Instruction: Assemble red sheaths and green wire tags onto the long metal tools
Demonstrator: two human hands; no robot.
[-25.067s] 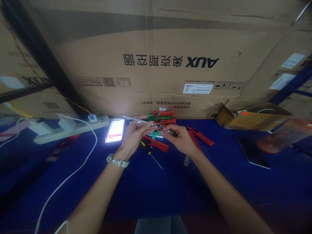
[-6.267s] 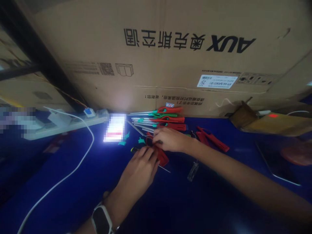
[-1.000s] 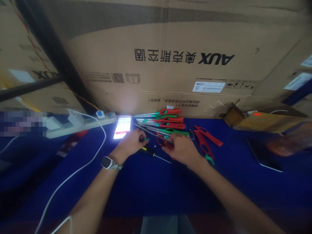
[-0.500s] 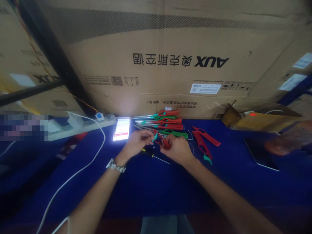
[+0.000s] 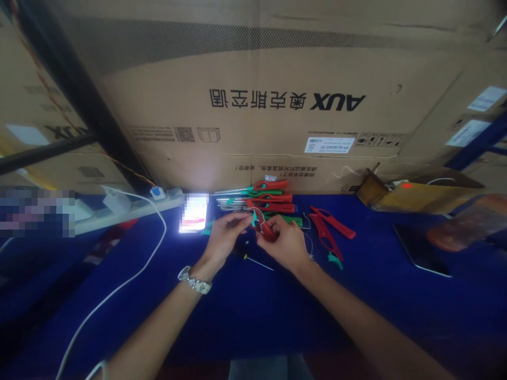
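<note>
My right hand is closed around a red lighter handle, a half-open casing with a thin pale wire looping from it. The fingertips of my left hand pinch a small teal trigger at the casing's opening. Whether the trigger sits inside the casing I cannot tell. Just beyond my hands lie several long-necked lighters, among them a red one with its metal tube pointing left. A green lighter handle is partly hidden behind my right hand.
Right of my hands are red handle shells and a loose teal trigger. A thin screwdriver lies below them. A lit phone stands at left, near a power strip. At right lie a dark phone and a jar.
My left hand has brought the teal trigger slightly right, closer to the red casing. The pale wire now arches higher above it. The whole view has shifted slightly.
</note>
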